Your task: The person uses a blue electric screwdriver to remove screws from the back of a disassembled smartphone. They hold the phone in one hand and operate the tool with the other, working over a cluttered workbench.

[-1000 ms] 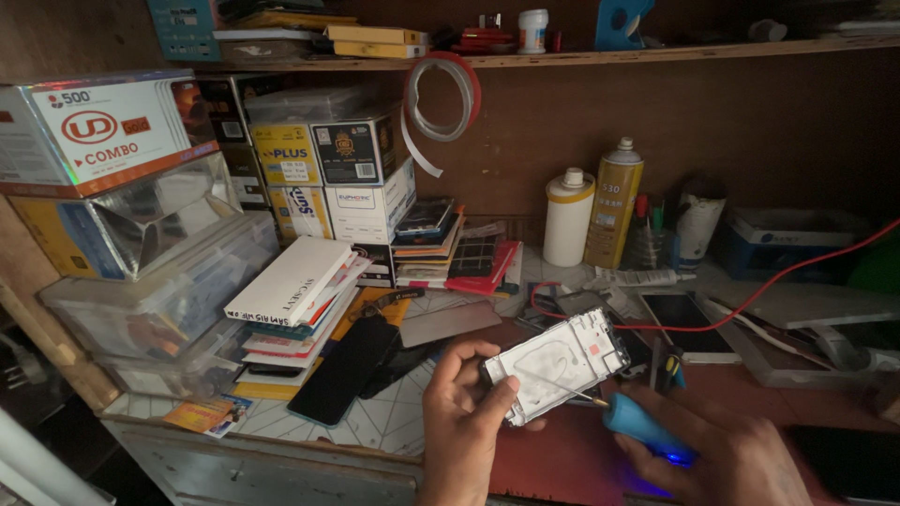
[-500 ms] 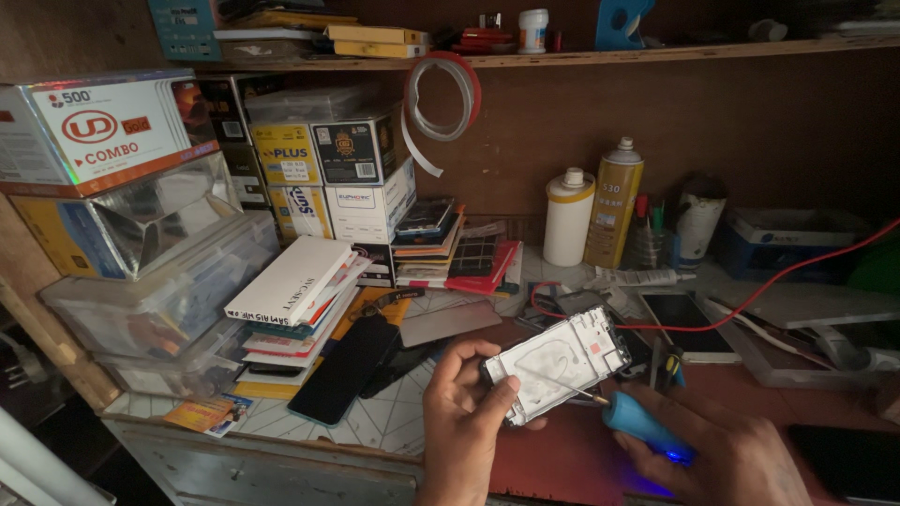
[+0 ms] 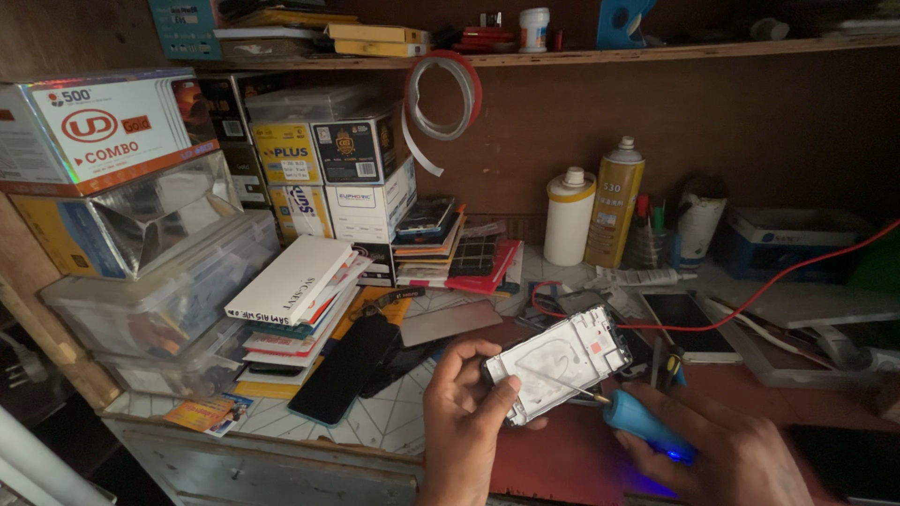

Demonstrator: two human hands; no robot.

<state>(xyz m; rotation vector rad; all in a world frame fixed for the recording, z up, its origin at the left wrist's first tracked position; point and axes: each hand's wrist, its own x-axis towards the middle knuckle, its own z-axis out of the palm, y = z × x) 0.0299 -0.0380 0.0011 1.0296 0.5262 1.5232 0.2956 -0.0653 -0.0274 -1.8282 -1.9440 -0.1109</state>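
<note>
On the cluttered wooden counter [image 3: 309, 426] one dark phone [image 3: 342, 368] lies flat. Above it, the left hand [image 3: 461, 426] has its fingers closed round one white rectangular phone frame [image 3: 560, 363]. The right hand [image 3: 727, 454] grips one blue-handled screwdriver [image 3: 626, 424], tip on the frame: seemingly a screw is being worked, which calls for steady pressure.

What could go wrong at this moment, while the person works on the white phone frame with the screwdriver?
1. The left hand holds the white phone frame in the air by one end only; a push from the screwdriver in the right hand might twist or drop it.
2. The thin tip rests on the frame's face, so it may slip and scratch it.
3. The red wire runs close behind the frame and could snag.
</note>
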